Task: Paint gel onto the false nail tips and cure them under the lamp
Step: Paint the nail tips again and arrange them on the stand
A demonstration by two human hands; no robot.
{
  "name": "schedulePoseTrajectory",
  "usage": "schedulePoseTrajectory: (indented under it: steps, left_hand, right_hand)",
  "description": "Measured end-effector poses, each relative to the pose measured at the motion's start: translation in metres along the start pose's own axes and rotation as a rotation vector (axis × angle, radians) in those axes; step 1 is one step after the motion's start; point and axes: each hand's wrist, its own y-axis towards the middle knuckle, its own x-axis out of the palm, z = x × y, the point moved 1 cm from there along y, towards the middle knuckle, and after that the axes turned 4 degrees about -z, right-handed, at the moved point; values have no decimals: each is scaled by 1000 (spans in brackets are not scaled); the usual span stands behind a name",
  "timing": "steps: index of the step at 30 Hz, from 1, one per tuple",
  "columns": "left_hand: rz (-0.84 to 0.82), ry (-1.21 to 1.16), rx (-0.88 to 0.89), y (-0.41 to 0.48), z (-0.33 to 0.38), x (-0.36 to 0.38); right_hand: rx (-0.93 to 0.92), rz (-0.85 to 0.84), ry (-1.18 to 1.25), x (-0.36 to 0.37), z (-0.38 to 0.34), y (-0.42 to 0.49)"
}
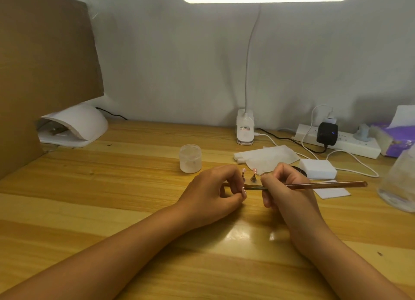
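At the middle of the wooden desk (112, 187), my left hand (213, 189) pinches a small false nail tip (243, 191) between thumb and fingers. My right hand (285, 187) grips a long amber-handled gel brush (332, 184), handle pointing right, bristle end reaching toward the left hand's tip. Just behind the hands, two pink nail tips (254, 171) stand on small holders. A black gel pot (298, 170) peeks out behind my right hand. The white curing lamp (76, 124) sits at the back left, with its opening facing the front left.
A frosted jar (190, 158) stands behind my left hand. Tissue sheets (267, 157), a white block (318, 168) and white card lie to the right. A clip desk lamp (245, 126), power strip (350, 142) with cables, tissue pack and clear container (397, 183) line the back right. Cardboard (40, 64) walls the left.
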Motion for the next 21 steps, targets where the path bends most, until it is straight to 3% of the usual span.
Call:
schedulePoseTrajectory:
  steps: [13,21]
  left_hand:
    - [56,51,-23,-1,2,-1]
    - [57,22,-37,-1,0,-2]
  right_hand:
    - [-14,-58,-153,3,6,3]
    - [-2,-8,-165,2,5,3]
